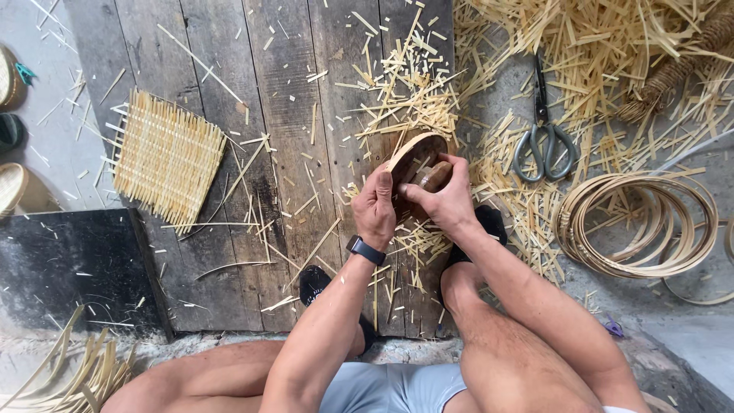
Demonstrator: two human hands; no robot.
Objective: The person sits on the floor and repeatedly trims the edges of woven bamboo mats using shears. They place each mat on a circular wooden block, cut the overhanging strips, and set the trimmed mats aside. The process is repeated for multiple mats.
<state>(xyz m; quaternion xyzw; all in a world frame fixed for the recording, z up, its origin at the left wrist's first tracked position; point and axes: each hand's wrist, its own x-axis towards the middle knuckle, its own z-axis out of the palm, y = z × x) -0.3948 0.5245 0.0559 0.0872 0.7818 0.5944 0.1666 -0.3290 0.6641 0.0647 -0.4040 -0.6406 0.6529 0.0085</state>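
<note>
I see my left hand (375,208) and right hand (446,200) both curled tight around a round brown wooden disc (417,157) with a small wooden knob. It stands tilted on the grey wooden board (290,92), among pale cut straw bits (409,92). Grey scissors (544,145) lie well apart, a flat woven straw mat (167,157) too.

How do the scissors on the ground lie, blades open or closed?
Closed. The scissors lie flat among bamboo scraps, blades together in one thin line and the two grey handle loops side by side, touching.
</note>
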